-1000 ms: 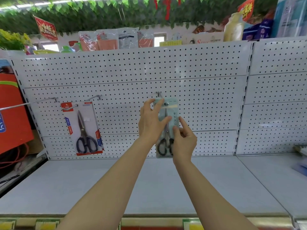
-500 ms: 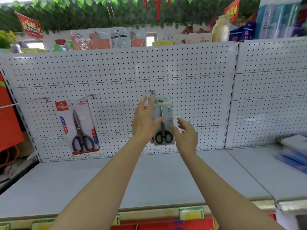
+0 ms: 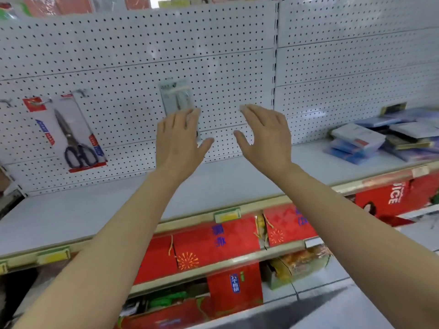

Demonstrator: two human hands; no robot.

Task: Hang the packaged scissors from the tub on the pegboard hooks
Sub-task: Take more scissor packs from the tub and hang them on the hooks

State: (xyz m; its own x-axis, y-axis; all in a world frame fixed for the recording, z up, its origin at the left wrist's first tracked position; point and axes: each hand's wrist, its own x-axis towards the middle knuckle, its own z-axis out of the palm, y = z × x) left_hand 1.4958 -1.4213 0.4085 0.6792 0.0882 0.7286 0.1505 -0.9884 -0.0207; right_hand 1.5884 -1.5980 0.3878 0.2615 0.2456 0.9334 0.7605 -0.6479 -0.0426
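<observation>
A grey-green pack of scissors (image 3: 176, 97) hangs on a hook of the white pegboard (image 3: 133, 51). My left hand (image 3: 178, 141) is in front of the pack's lower half, fingers spread, holding nothing. My right hand (image 3: 266, 138) is open too, to the right of the pack and apart from it. A second pack, red and white with black-handled scissors (image 3: 65, 135), hangs at the left. No tub is in view.
A grey shelf (image 3: 213, 186) runs below the pegboard. Stacked flat packs (image 3: 380, 141) lie on it at the right. Two bare hooks (image 3: 82, 93) stick out near the left pack. Red gift boxes (image 3: 213, 243) fill the shelves underneath.
Both hands have let go of the grey-green pack, which now hangs by itself. The hands drew back and opened. The view has tilted down and swung right.
</observation>
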